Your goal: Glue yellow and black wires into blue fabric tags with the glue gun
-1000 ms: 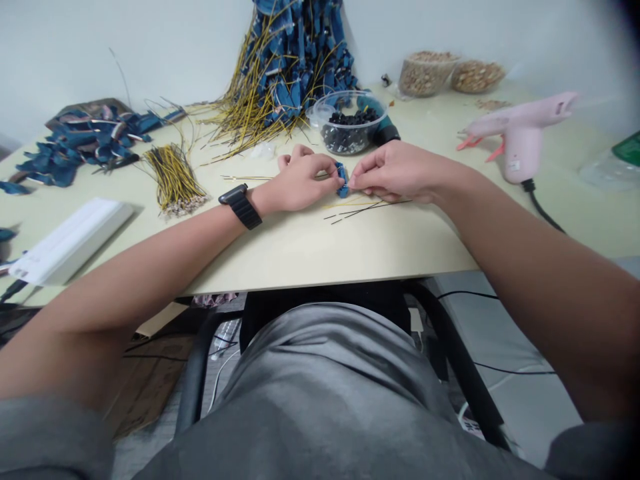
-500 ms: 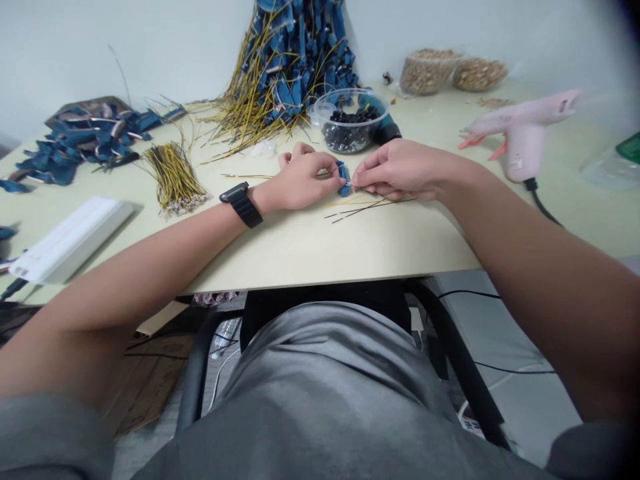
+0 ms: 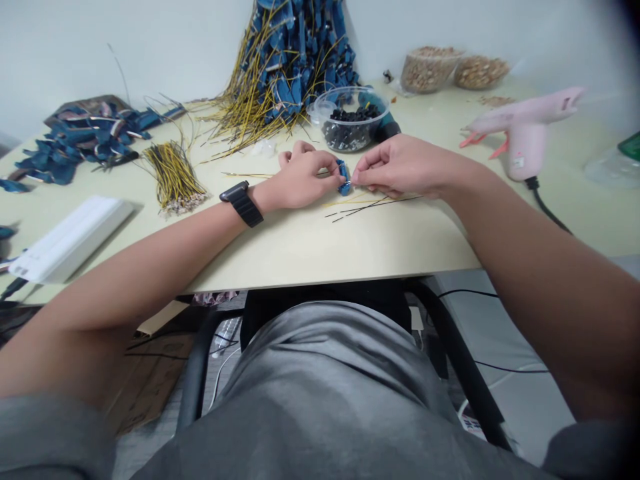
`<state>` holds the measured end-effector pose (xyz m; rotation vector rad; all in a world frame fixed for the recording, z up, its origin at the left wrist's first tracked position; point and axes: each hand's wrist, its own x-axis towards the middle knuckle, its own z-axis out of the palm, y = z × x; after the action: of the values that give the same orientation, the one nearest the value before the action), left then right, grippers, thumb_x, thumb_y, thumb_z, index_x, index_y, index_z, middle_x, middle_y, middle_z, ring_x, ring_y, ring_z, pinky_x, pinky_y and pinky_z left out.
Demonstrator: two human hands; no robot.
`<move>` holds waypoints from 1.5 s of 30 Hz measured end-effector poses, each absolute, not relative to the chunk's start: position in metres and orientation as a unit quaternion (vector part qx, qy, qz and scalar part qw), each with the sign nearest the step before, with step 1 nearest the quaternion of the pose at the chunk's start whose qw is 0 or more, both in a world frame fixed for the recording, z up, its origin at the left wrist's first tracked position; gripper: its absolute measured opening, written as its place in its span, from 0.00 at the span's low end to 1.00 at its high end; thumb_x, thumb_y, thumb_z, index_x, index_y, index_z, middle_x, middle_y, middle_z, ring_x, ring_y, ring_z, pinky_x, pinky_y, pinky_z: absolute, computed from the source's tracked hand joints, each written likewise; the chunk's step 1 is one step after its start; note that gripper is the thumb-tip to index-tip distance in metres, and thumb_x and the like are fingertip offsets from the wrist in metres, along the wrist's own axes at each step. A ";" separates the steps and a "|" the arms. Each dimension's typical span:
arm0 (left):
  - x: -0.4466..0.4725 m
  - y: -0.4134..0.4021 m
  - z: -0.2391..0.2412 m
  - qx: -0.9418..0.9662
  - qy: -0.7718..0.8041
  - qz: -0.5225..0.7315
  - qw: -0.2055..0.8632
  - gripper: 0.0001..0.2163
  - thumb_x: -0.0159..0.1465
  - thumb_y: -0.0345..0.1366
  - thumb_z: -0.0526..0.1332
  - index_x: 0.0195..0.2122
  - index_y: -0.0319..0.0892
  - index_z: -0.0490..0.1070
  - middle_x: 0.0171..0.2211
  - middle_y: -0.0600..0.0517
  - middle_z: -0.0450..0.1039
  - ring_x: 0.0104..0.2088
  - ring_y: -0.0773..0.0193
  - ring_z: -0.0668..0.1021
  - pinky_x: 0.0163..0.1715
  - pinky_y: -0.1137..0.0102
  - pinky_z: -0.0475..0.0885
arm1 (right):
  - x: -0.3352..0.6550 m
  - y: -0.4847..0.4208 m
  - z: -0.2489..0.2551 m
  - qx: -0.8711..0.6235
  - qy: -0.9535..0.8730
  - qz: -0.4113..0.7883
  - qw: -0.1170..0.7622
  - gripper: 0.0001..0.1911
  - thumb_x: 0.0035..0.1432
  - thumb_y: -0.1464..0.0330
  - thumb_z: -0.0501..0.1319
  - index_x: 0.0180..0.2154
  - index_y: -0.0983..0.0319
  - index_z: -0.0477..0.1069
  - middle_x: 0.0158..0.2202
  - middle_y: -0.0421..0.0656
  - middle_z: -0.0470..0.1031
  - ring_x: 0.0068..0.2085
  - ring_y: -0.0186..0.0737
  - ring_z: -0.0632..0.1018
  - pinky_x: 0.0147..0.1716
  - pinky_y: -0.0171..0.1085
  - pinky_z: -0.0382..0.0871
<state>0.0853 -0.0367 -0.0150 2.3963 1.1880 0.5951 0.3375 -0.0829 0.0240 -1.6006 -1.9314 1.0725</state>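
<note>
Over the table, my left hand is closed, with thumb and forefinger pinched at a small blue piece. A yellow and black wire runs out to the left from under that hand. Facing it, my right hand is closed too, its fingertips pinching what looks like a thin pale wire end at the right side of the blue piece. Below the right fingers lie several loose black and yellow wires. The exact grip is too small to make out.
A large heap of blue pieces with wires rises at the back. Left of it are a wire bundle, more blue pieces and a white box. A clear bowl of black parts and a pink glue gun stand rightward.
The two hands stay at the blue piece in nearly the same pose. My right hand and the loose wire under it have shifted very slightly.
</note>
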 end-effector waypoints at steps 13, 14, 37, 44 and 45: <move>0.085 -0.041 -0.010 0.858 0.420 0.209 0.209 0.04 0.74 0.43 0.75 0.44 0.52 0.86 0.55 0.43 0.89 0.77 0.27 0.72 0.81 0.24 0.59 | 0.338 -0.088 0.022 -0.542 -0.777 0.239 0.215 0.06 0.69 0.63 0.79 0.40 0.58 0.87 0.31 0.42 0.75 0.34 0.44 0.72 0.39 0.47 0.63; 0.085 -0.041 -0.011 0.858 0.421 0.208 0.207 0.04 0.74 0.43 0.75 0.44 0.52 0.86 0.55 0.43 0.89 0.77 0.27 0.72 0.81 0.24 0.60 | 0.339 -0.087 0.020 -0.534 -0.786 0.225 0.217 0.09 0.68 0.60 0.80 0.40 0.58 0.88 0.32 0.43 0.76 0.35 0.45 0.74 0.39 0.47 0.64; 0.085 -0.040 -0.011 0.862 0.415 0.200 0.212 0.06 0.74 0.45 0.72 0.44 0.51 0.86 0.57 0.43 0.90 0.77 0.28 0.72 0.80 0.26 0.60 | 0.343 -0.087 0.015 -0.495 -0.832 0.143 0.206 0.06 0.69 0.63 0.77 0.43 0.56 0.93 0.31 0.41 0.80 0.38 0.46 0.77 0.45 0.45 0.67; 0.085 -0.040 -0.010 0.860 0.416 0.205 0.213 0.06 0.74 0.44 0.72 0.44 0.51 0.86 0.57 0.44 0.89 0.77 0.28 0.72 0.81 0.27 0.60 | 0.343 -0.087 0.015 -0.492 -0.833 0.143 0.207 0.05 0.69 0.63 0.77 0.43 0.56 0.93 0.31 0.40 0.80 0.38 0.46 0.76 0.46 0.45 0.66; 0.085 -0.041 -0.010 0.860 0.417 0.203 0.214 0.06 0.75 0.44 0.72 0.44 0.51 0.85 0.57 0.44 0.89 0.77 0.28 0.71 0.81 0.27 0.60 | 0.343 -0.087 0.014 -0.491 -0.834 0.146 0.207 0.06 0.69 0.62 0.77 0.43 0.55 0.93 0.31 0.40 0.80 0.38 0.46 0.76 0.45 0.45 0.66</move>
<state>0.0851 -0.0405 -0.0096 2.3862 1.1558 0.5629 0.3431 -0.0867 0.0142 -1.3665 -2.3213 0.4052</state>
